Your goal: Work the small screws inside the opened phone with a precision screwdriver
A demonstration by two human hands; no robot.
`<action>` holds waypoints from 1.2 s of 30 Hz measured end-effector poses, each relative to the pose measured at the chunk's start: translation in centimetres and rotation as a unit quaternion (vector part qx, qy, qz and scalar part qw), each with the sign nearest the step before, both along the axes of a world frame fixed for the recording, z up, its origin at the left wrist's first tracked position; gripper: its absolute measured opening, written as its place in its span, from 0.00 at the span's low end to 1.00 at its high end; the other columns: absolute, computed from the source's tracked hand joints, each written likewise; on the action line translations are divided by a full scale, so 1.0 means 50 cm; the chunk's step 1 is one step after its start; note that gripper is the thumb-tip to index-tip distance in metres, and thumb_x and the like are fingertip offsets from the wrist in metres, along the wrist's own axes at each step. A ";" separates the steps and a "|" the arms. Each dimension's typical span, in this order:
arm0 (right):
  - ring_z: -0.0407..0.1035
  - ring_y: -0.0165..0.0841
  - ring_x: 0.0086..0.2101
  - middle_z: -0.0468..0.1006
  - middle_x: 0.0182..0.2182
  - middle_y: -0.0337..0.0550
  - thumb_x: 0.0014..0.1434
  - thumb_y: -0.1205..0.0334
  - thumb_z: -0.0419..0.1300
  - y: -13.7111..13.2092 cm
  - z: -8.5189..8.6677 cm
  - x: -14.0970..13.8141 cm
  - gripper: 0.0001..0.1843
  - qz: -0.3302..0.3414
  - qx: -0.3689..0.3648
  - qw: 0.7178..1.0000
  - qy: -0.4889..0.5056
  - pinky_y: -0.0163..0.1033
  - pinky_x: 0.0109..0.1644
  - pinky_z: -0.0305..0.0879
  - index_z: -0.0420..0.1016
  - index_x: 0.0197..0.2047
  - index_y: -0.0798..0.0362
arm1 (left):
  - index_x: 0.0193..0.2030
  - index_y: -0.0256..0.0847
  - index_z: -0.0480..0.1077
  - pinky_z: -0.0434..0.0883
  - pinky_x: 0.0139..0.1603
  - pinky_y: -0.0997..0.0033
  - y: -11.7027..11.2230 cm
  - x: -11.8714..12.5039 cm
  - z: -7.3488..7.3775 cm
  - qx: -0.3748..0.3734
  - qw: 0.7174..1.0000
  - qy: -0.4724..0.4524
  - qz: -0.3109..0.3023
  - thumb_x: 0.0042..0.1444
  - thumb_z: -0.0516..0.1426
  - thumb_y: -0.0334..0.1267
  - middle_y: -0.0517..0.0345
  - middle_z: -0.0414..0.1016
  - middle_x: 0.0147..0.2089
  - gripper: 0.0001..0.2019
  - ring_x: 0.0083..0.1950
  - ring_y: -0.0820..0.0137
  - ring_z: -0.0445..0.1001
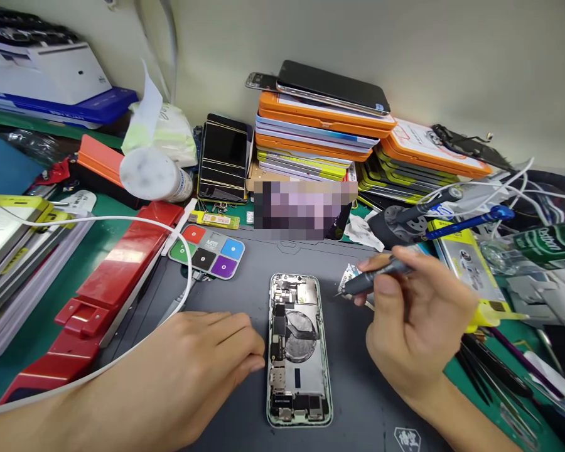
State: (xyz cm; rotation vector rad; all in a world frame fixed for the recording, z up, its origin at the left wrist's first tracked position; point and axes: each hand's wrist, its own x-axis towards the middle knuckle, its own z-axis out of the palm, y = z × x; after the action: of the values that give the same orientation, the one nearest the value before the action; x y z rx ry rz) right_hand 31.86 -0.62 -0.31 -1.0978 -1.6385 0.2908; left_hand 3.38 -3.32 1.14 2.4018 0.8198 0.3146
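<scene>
An opened phone lies face down on the dark grey work mat, its boards and coil showing. My left hand rests flat on the mat, fingers stretched out, fingertips touching the phone's left edge. My right hand is closed around a dark grey screwdriver. Its tip points left and down, just right of the phone's top corner, near a small foil scrap.
A coloured screw tray sits behind the phone. A red tool and a white cable lie left. Stacked orange and yellow boxes with phones on top stand at the back. Tweezers and tools crowd the right.
</scene>
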 end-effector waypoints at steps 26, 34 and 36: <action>0.79 0.34 0.47 0.76 0.48 0.45 0.69 0.83 0.60 -0.012 -0.019 -0.026 0.44 0.109 -0.009 0.993 -0.046 0.42 0.46 0.85 0.56 0.78 0.40 | 0.46 0.46 0.73 0.65 0.38 0.64 -0.004 -0.002 -0.006 0.000 1.000 0.011 -0.001 0.79 0.49 0.30 0.61 0.77 0.42 0.14 0.38 0.65 0.73; 0.79 0.34 0.48 0.76 0.50 0.44 0.69 0.83 0.60 -0.007 -0.018 -0.029 0.43 0.113 -0.012 0.993 -0.031 0.40 0.46 0.86 0.56 0.78 0.39 | 0.47 0.46 0.73 0.66 0.39 0.63 -0.001 -0.001 -0.003 0.002 1.000 0.019 -0.003 0.79 0.48 0.29 0.61 0.77 0.43 0.14 0.39 0.65 0.74; 0.79 0.34 0.48 0.76 0.49 0.43 0.70 0.82 0.59 -0.006 -0.018 -0.029 0.43 0.113 -0.011 0.993 -0.036 0.41 0.46 0.85 0.57 0.78 0.39 | 0.46 0.46 0.73 0.65 0.38 0.63 -0.002 -0.001 -0.003 -0.002 1.000 0.019 -0.004 0.80 0.48 0.29 0.61 0.77 0.43 0.14 0.39 0.65 0.74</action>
State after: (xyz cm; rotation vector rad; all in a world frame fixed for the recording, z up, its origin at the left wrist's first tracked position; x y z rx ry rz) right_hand 30.40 -0.95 -1.19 -0.9482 -1.8319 0.4207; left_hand 3.33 -3.40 1.00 2.4130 0.8256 0.2636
